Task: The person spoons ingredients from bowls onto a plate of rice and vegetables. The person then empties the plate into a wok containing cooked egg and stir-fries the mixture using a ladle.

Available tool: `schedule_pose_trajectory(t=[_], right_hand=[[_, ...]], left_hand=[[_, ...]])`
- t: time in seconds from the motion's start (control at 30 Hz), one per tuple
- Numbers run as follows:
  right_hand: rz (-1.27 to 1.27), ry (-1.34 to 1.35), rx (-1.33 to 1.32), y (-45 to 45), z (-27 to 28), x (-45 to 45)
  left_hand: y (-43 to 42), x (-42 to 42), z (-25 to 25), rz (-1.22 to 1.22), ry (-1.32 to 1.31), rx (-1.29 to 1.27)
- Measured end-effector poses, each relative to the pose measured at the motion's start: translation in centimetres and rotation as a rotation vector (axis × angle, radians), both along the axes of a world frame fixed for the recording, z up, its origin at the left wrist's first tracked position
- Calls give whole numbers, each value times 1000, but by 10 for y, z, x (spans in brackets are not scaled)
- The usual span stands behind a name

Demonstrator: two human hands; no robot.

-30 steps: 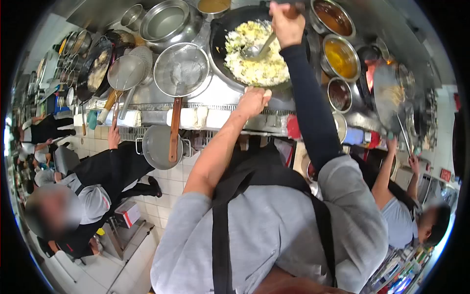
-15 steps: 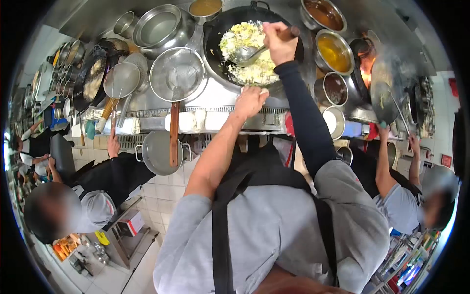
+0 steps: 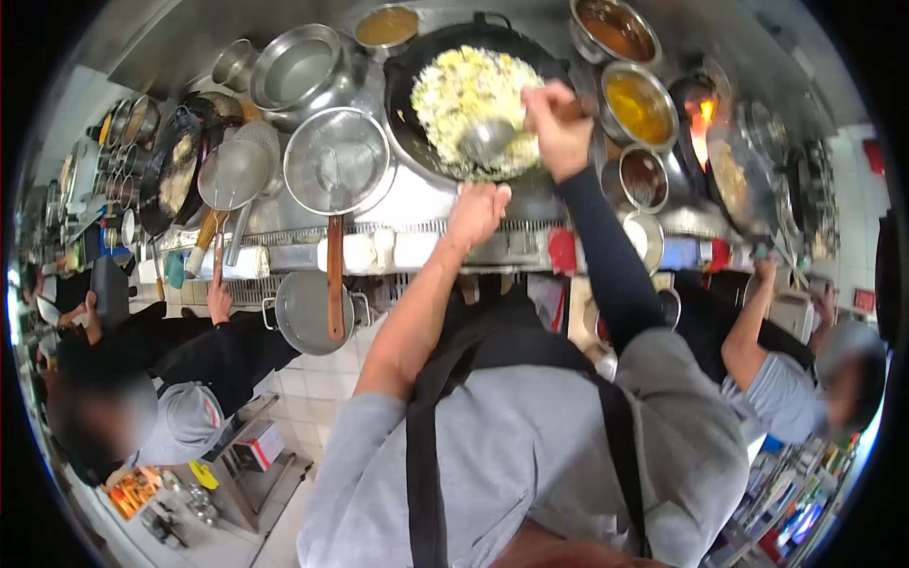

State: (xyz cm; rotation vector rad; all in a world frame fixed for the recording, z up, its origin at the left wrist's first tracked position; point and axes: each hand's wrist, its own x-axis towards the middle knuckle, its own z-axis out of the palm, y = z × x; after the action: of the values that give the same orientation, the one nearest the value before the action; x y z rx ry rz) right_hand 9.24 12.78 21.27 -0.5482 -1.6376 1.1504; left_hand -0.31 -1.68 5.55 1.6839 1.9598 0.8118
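Observation:
A black wok (image 3: pixel 402 114) holds a yellow and white rice-like mix (image 3: pixel 464 90). My left hand (image 3: pixel 477 214) is closed at the wok's near edge, on a pale cloth that is mostly hidden. Above the right part of the wok, my right hand (image 3: pixel 561 133) grips the wooden handle of a metal ladle (image 3: pixel 488 142). The ladle's bowl rests on the mix, blurred by motion. To the left of the wok lies a round strainer (image 3: pixel 336 161) with a wooden handle.
Bowls of orange sauce (image 3: pixel 615 30), yellow liquid (image 3: pixel 641 104) and dark sauce (image 3: pixel 643 178) stand to the right. Beyond them, a flame (image 3: pixel 702 123) burns beside a co-worker's wok (image 3: pixel 739 185). Another co-worker's hand (image 3: pixel 219 303) holds a strainer handle at left.
My right hand and the ladle have moved down, toward the wok's near side. The mix has shifted within the wok. At right, the co-worker's wok has tilted differently.

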Motion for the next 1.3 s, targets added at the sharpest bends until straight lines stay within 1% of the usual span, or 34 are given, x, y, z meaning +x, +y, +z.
schedule_pose_trajectory(t=[0.03,0.07,0.1,0.17,0.2,0.23,0.3,0.33,0.37,0.4,0.43,0.47,0.5,0.57,0.6,0.63,0.7,0.73,0.77,0.83,0.87,0.9,0.93,1.0,1.03,1.07,1.1,1.13,1.17,1.23,1.27,1.3], right_hand=[[-41,35,-40,31,-20,1],[-50,76,-153,59,-10,5],[-4,238,-306,78,1,10],[25,145,-181,65,38,25],[58,78,7,38,49,25],[61,-98,268,35,29,20],[137,-230,92,64,8,17],[177,-1,-100,107,-4,17],[-2,-48,-189,110,30,20],[194,-1,-209,117,51,36],[176,-38,-87,99,60,44],[151,-69,33,81,69,52],[161,-162,218,83,38,41],[227,-374,45,96,23,35],[195,-359,4,112,27,28],[358,-310,-158,137,32,25],[358,-274,-71,147,37,13],[412,-346,-144,159,26,6],[417,-405,-129,166,30,0],[396,-142,-247,181,41,-8],[295,-14,-175,181,46,-8],[223,-103,-186,179,45,-10],[150,-190,-197,174,40,-12],[-2,-363,-241,156,10,-10],[187,-68,-206,176,-11,-19],[109,26,-161,185,8,-29],[12,115,-146,182,15,-31],[70,222,-198,188,13,-34],[0,222,-98,169,27,-30],[-245,83,-200,145,4,-50],[-273,-183,-100,129,-7,-55],[-157,-241,-127,142,4,-56]], left_hand=[[-10,6,-4,-11,-1,-17],[-12,7,-2,8,-20,-46],[-18,9,-2,9,-18,-43],[-11,6,-8,23,-8,-12],[-9,6,-19,19,0,3],[0,3,-16,26,3,1],[-8,8,-6,16,-6,-39],[-10,9,1,35,-32,-43],[-22,11,3,20,-37,-71],[-18,7,7,11,-35,-75],[-11,5,9,0,-38,-76],[-9,6,-4,15,-28,-16],[-2,4,-5,20,-12,4],[-8,9,-3,13,13,13],[-11,9,2,16,-13,-15],[-17,11,-1,18,-12,-32],[-9,9,-9,18,4,-39],[-6,9,-9,20,28,-21],[-6,10,-5,23,42,-17],[-10,12,-5,38,37,-25],[-12,14,-2,49,16,-32],[-9,13,1,60,-3,-32],[-8,13,-7,48,13,-16],[-8,15,-9,69,36,14],[-7,16,-9,82,48,34],[-6,13,-12,39,31,38],[-18,16,-17,38,42,26],[-12,14,-21,45,59,42],[-6,14,-19,45,74,56],[-4,16,-12,76,36,19],[-13,19,-7,79,35,7],[-8,19,-3,100,37,23]])
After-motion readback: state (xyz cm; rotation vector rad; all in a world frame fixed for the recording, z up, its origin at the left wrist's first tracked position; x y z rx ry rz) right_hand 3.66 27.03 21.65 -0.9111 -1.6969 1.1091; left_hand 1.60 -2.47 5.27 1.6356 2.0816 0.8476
